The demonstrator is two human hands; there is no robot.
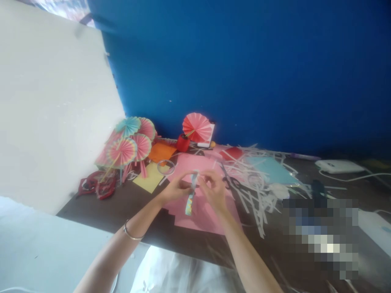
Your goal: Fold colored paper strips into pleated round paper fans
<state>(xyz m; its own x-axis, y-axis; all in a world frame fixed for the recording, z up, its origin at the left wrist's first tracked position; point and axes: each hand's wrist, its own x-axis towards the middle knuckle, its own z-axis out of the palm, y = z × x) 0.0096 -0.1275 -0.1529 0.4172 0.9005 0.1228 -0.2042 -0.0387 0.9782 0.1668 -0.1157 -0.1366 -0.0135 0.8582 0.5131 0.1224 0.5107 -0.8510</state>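
A narrow folded paper strip (189, 204) hangs between my hands, its lower end patterned in yellow, green and blue. My left hand (177, 189) grips the strip's left edge between thumb and fingers. From the other side, my right hand (214, 191) pinches near its upper end; the fingertips there are partly blurred. Below both hands lie large pink paper sheets (204, 223) on the dark table. Just beyond my left hand a clear roll of tape (165, 167) lies beside a yellow paper sheet (149, 178).
Several finished paper fans (122, 150) stand at the left, behind a red bundle (97, 184). A pink fan (197, 127) rises from a red cup (183, 143) near the blue wall. White paper strips (255, 191) and a light blue sheet (273, 170) are on the right.
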